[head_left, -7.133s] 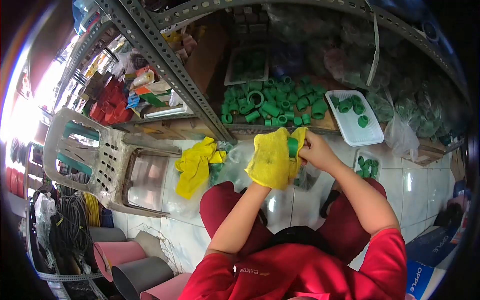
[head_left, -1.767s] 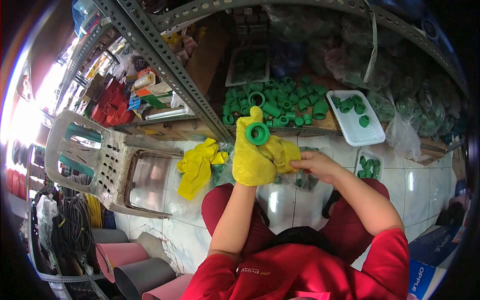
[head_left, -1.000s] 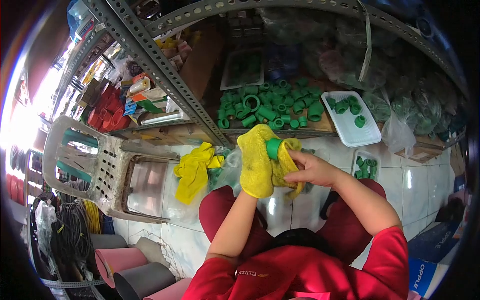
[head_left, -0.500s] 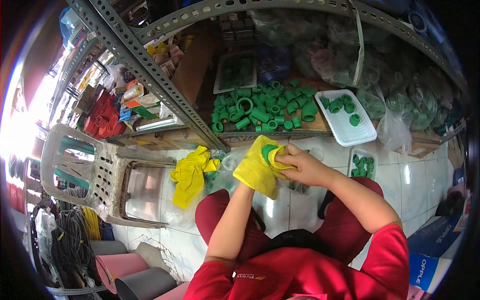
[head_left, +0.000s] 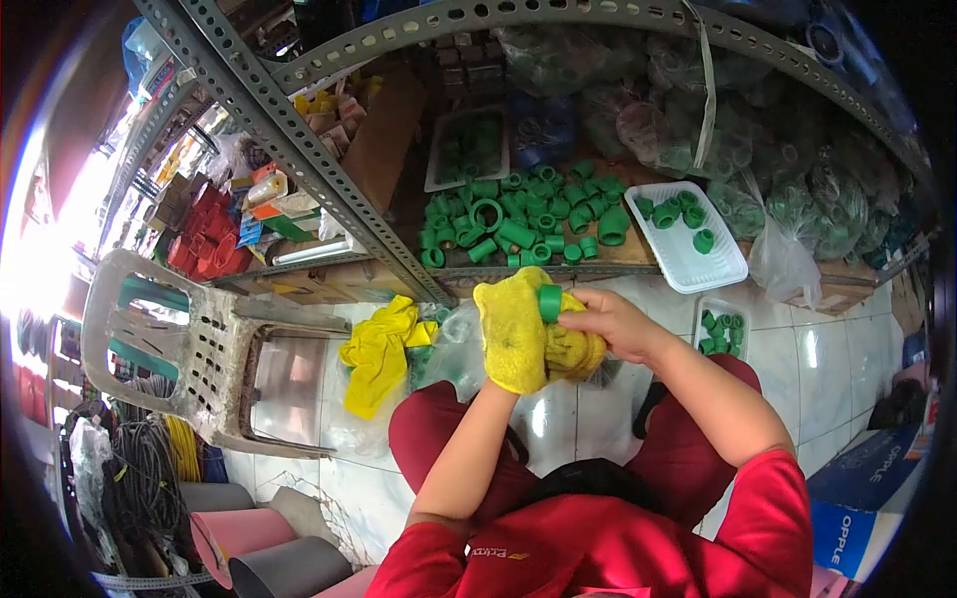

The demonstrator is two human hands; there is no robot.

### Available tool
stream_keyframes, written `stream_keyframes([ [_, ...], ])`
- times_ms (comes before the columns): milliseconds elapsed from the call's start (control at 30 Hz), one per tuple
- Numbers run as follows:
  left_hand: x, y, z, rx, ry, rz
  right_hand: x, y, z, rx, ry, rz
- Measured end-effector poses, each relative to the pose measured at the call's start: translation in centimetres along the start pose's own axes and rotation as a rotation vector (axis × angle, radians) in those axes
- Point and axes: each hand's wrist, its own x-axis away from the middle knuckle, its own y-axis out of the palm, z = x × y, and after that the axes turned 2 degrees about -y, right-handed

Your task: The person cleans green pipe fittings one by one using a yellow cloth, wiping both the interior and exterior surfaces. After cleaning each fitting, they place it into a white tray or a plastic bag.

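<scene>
A yellow cloth (head_left: 513,334) is draped over my left hand (head_left: 500,396), hiding its fingers; only the wrist shows below. From the cloth's fold sticks a green pipe fitting (head_left: 549,302), a short round piece. My right hand (head_left: 618,324) is closed on the fitting from the right, with its thumb against the fitting and the cloth's edge. Beyond both hands, a pile of green pipe fittings (head_left: 518,234) lies on the low shelf. A white tray (head_left: 693,264) with several fittings rests at the shelf's front edge.
A second tray (head_left: 736,307) of fittings sits on the tiled floor to the right. Another yellow cloth (head_left: 377,354) lies on plastic bags at the left, beside a worn plastic chair (head_left: 204,359). A metal shelf post (head_left: 309,164) slants down ahead; bagged fittings (head_left: 832,214) fill the shelf's right side.
The cloth-covered left hand has turned and shifted slightly right. The fitting has turned and now protrudes more from the cloth; my right hand has moved slightly right.
</scene>
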Motion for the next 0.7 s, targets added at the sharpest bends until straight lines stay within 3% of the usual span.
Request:
stream_keyframes([
  [67,-0.8,0.0,1.3,0.111,-0.023,0.073,0.4,0.3,-1.5,-0.493,0.047,0.033],
  [133,-0.9,-0.3,1.6,0.219,-0.051,0.148,0.5,-0.5,-2.5,-0.504,0.009,0.031],
  [200,-0.7,-1.2,1.4,0.944,-0.288,0.037,0.5,-1.9,-2.9,0.448,-0.113,0.235],
  [233,-1.0,-1.8,2.4,1.367,-0.544,-0.040,0.7,-2.0,-2.7,0.984,-0.289,0.315],
  [267,-1.0,-1.7,2.4,1.367,-0.543,-0.039,0.9,-2.0,-2.6,0.985,-0.289,0.313],
  [333,-0.8,-1.4,1.9,1.523,-0.579,-0.150,1.6,-1.2,-2.8,1.523,-0.269,0.387],
  [400,-0.5,-0.2,0.9,1.454,-0.530,-0.108,1.6,0.0,-2.9,1.379,-0.214,0.353],
  [467,-0.4,0.5,-0.2,1.378,-0.475,-0.069,1.7,1.7,-3.5,1.054,-0.410,0.374],
  [533,-0.1,0.7,-0.9,0.477,-0.146,-0.030,1.5,2.1,-3.4,1.030,-0.437,0.323],
  [667,0.4,-0.1,-0.1,0.037,0.023,-0.073,1.0,2.1,-2.4,0.943,-0.442,0.349],
  [700,0.5,-0.3,0.5,0.036,0.023,-0.072,0.9,1.8,-1.9,0.747,-0.291,0.301],
])
